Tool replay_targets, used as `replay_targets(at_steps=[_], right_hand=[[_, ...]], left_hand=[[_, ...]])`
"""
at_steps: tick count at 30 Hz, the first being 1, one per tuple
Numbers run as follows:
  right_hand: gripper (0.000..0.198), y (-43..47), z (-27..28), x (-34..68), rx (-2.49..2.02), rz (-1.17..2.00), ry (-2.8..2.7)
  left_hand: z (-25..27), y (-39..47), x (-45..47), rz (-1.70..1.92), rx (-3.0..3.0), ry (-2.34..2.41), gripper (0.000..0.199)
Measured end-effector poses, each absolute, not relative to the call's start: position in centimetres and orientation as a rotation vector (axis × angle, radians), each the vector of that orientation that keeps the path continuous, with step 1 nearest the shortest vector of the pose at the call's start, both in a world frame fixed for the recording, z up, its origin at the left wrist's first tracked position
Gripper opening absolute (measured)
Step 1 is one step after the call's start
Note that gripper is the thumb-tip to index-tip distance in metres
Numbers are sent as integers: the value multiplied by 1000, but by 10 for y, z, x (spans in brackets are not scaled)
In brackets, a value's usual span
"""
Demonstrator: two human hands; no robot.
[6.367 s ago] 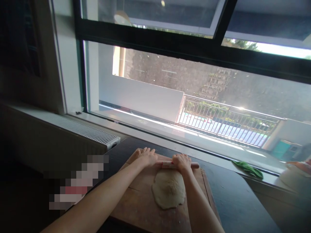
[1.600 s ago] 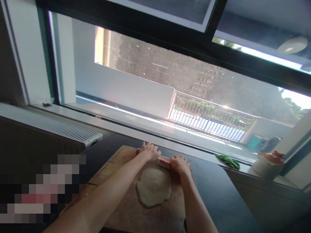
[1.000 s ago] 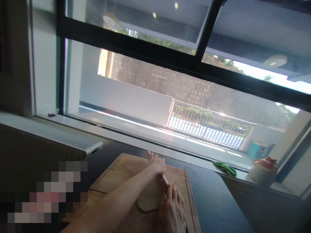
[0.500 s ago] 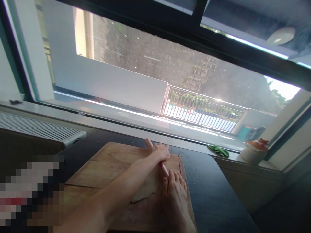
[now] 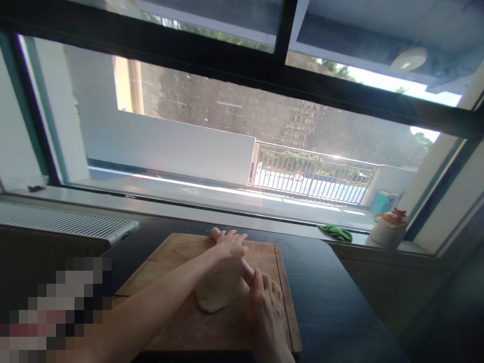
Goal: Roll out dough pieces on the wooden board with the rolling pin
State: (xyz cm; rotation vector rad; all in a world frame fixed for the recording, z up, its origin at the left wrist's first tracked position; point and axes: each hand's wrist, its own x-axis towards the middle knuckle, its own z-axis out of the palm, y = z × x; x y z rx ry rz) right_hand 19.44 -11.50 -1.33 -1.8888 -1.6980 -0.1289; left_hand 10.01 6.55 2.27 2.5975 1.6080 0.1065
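A pale rolling pin [image 5: 247, 270] lies slantwise across a wooden board [image 5: 166, 257]. My left hand [image 5: 230, 245] is on the pin toward its far end, palm down over it with fingers reaching past. At the near end, my right hand [image 5: 267, 297] covers the pin's tip with curled fingers. Beneath and beside the pin is a flat sheet of dough [image 5: 219, 293], its rounded near edge showing on the board. My left forearm hides part of the dough and board.
The board rests on a dark table [image 5: 321, 287] below a wide window. On the sill are a green cloth [image 5: 336, 232] and a white pot-like container [image 5: 387, 229] with an orange-brown top. A radiator [image 5: 68, 222] stands left. A pixelated patch covers the lower left.
Both hands and the pin have shifted left in the picture, and more of the dough's near edge shows. The camera view has tilted upward, with more window visible.
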Motion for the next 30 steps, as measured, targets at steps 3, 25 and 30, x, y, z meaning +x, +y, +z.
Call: replay_targets(at_steps=[3,25,30], right_hand=[[35,-112,-20,211,-1824,-170,-1706],[28,-129,-14,196,-1811,-380,-1672],[27,-130,-19,192,-1835,-327,-1623]], left_hand=[[19,73,112,132,2613,1642,53],[12,60,92,184,2756,1537,39],[14,43,92,89,2804,1490,42]])
